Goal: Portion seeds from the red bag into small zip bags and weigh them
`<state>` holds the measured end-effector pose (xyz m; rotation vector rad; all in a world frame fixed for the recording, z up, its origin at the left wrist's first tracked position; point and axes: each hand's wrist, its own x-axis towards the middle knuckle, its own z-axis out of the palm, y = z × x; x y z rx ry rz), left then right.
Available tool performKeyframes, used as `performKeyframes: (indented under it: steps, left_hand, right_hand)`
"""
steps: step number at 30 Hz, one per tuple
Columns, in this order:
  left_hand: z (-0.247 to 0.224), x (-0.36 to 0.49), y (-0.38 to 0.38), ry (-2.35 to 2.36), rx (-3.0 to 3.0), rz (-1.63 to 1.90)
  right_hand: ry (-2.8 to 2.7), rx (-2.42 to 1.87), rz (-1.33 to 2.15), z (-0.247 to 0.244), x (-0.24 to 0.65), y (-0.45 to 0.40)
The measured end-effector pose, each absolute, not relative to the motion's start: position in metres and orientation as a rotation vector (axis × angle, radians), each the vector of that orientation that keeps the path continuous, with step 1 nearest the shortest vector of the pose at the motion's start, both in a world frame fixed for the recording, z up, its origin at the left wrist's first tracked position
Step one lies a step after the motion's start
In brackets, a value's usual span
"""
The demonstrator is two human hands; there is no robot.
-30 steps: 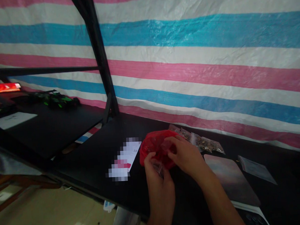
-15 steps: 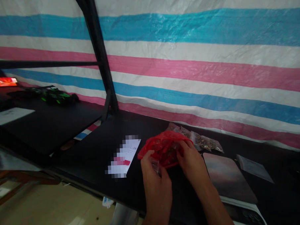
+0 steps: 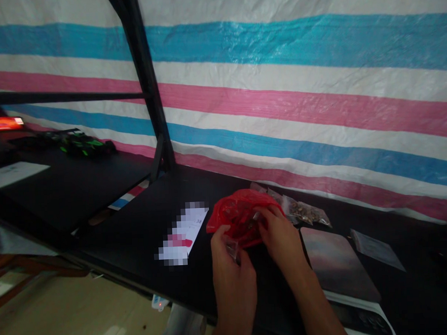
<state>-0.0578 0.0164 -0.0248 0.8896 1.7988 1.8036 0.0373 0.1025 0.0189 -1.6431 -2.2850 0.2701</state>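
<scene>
A red plastic bag (image 3: 228, 207) lies with its mouth open towards me, and dark contents show dimly inside. My left hand (image 3: 234, 280) is at its near side, thumb and fingers closed around a small clear plastic bag (image 3: 232, 247). My right hand (image 3: 284, 236) reaches into the mouth of the red bag from the right, its fingers bent together. A small shiny spot shows at those fingertips, too small to name. Behind the red bag lie several clear bags of small brownish pieces (image 3: 309, 214).
A kitchen scale (image 3: 339, 263) stands right of my right forearm. Beyond it lies a flat clear zip bag (image 3: 377, 249). On the left is a lit phone (image 3: 185, 233), partly pixelated. A green toy car (image 3: 85, 144) sits on the neighbouring black table, past a black post (image 3: 143, 77).
The right hand has shifted slightly left and deeper into the red bag, whose mouth gapes wider. The left hand stays nearly in place with the small clear bag.
</scene>
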Motion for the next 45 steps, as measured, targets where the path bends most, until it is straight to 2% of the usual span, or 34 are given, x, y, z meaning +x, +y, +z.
performKeyframes:
  steps: [16,26,41,45]
  left_hand:
    - [-0.015,-0.064,0.034,1.498,0.538,1.962]
    - [-0.014,-0.081,0.037,1.575,0.681,2.048]
    - [-0.007,-0.072,0.031,1.631,0.932,2.299]
    - [-0.010,-0.073,0.031,1.606,0.947,2.288]
  right_hand:
    - [-2.140,-1.504,0.743,0.000,0.045,0.100]
    - [-1.946,-1.424,1.055,0.013,0.043,0.084]
    - [-2.061,-1.734,0.604,0.018,0.040,0.077]
    - [-2.028,-1.601,0.761,0.014,0.043,0.079]
